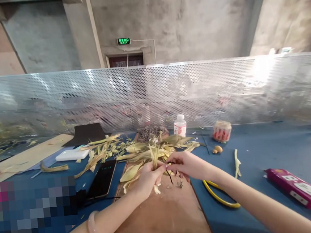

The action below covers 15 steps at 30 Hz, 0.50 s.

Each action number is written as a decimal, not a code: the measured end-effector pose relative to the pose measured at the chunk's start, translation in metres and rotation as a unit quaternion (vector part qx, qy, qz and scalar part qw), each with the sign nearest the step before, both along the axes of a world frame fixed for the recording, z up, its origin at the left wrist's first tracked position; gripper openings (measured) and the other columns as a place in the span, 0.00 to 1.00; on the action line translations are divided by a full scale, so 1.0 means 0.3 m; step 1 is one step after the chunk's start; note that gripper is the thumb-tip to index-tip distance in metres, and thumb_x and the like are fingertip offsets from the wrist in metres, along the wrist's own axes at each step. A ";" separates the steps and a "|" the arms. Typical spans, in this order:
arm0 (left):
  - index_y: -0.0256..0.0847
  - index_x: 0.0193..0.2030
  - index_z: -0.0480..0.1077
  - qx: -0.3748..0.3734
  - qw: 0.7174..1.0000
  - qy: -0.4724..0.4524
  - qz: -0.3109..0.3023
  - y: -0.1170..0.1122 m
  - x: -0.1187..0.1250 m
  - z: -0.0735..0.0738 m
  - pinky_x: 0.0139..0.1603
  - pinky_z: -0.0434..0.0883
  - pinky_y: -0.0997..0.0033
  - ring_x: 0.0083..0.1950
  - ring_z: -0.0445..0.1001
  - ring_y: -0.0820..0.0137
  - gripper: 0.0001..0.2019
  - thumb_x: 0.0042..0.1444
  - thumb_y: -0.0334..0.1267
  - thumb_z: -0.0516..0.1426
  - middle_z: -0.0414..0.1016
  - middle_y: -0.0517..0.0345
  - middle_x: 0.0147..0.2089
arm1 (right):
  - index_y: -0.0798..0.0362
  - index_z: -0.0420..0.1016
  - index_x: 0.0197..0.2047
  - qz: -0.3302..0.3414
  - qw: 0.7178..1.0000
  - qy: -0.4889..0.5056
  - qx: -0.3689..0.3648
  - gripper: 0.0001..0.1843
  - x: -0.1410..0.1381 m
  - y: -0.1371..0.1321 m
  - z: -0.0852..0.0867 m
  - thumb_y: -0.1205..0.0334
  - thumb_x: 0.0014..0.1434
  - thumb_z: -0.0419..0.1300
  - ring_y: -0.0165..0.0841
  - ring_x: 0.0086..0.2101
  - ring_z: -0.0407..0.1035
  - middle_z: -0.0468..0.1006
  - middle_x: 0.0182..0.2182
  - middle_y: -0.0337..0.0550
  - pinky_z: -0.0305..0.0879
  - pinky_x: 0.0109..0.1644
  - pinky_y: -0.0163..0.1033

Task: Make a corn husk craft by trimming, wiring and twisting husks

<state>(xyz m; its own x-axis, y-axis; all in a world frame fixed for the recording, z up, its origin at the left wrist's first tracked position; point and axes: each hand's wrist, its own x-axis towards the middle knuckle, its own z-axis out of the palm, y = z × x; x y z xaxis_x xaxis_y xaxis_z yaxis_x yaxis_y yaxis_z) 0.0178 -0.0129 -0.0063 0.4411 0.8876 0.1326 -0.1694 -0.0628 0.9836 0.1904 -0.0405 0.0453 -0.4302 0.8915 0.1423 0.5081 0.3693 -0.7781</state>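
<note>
In the head view, my left hand [148,179] is closed around the base of a small bundle of pale dried husks [154,153], which look like corn husks. Thin strips stand up above the fist and a short end shows beneath it. My right hand [186,165] meets it from the right, fingers pinched on a thin dark cord [170,177] whose end hangs down. Whether the cord circles the bundle is hidden by the fingers. Both hands are over a brown wooden board [161,221]. More loose husks [131,171] lie just behind them.
Left of the board are a black phone [102,179] and a white device [73,154]. A white bottle [180,126], a jar [222,131], a yellow curved handle [222,198] and a magenta case [300,191] are on the right. A perforated metal screen [202,94] stands behind.
</note>
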 end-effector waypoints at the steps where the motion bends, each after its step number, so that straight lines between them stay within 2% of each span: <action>1: 0.37 0.28 0.65 0.000 1.000 0.011 0.004 0.002 -0.003 -0.009 0.17 0.44 0.78 0.16 0.46 0.83 0.11 0.49 0.43 0.60 0.50 0.71 0.15 | 0.53 0.71 0.38 -0.004 1.000 0.015 -0.012 0.17 0.002 0.001 -0.020 0.48 0.58 0.53 0.26 0.15 0.62 0.68 0.19 0.34 0.58 0.18 0.32; 5: 0.37 0.27 0.64 -0.013 1.000 0.008 -0.003 0.006 -0.009 -0.024 0.17 0.45 0.78 0.16 0.46 0.82 0.14 0.50 0.46 0.59 0.49 0.71 0.15 | 0.54 0.72 0.34 -0.039 0.996 0.052 0.056 0.15 0.027 -0.002 -0.068 0.52 0.58 0.53 0.25 0.19 0.63 0.70 0.25 0.37 0.60 0.23 0.32; 9: 0.36 0.31 0.67 -0.035 0.999 -0.026 -0.012 -0.005 -0.013 0.007 0.17 0.43 0.78 0.17 0.43 0.82 0.15 0.52 0.49 0.57 0.47 0.71 0.16 | 0.56 0.70 0.30 -0.061 0.989 0.047 0.126 0.14 0.029 -0.026 -0.076 0.56 0.59 0.51 0.26 0.23 0.61 0.68 0.23 0.37 0.57 0.27 0.32; 12: 0.34 0.32 0.69 -0.022 0.999 -0.035 -0.009 -0.022 -0.017 0.046 0.17 0.42 0.78 0.17 0.40 0.82 0.17 0.53 0.49 0.56 0.43 0.71 0.17 | 0.55 0.71 0.32 -0.025 0.989 -0.017 0.146 0.11 -0.005 -0.060 -0.093 0.59 0.59 0.51 0.26 0.23 0.61 0.71 0.23 0.38 0.56 0.27 0.31; 15: 0.34 0.31 0.69 -0.008 0.999 -0.046 -0.026 -0.040 -0.020 0.068 0.17 0.42 0.78 0.17 0.40 0.82 0.16 0.55 0.49 0.54 0.42 0.71 0.16 | 0.54 0.72 0.39 0.012 0.970 -0.103 0.221 0.12 -0.051 -0.085 -0.131 0.57 0.57 0.54 0.31 0.28 0.67 0.75 0.29 0.42 0.59 0.33 0.34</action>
<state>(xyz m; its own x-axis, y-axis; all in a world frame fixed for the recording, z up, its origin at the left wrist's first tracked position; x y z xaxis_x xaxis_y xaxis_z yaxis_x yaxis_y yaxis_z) 0.0119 -0.0247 0.0140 0.4741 0.8659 0.1597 -0.2612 -0.0349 0.9647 0.1751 -0.0661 0.0061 -0.5108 0.7517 0.4172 0.6228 0.6580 -0.4232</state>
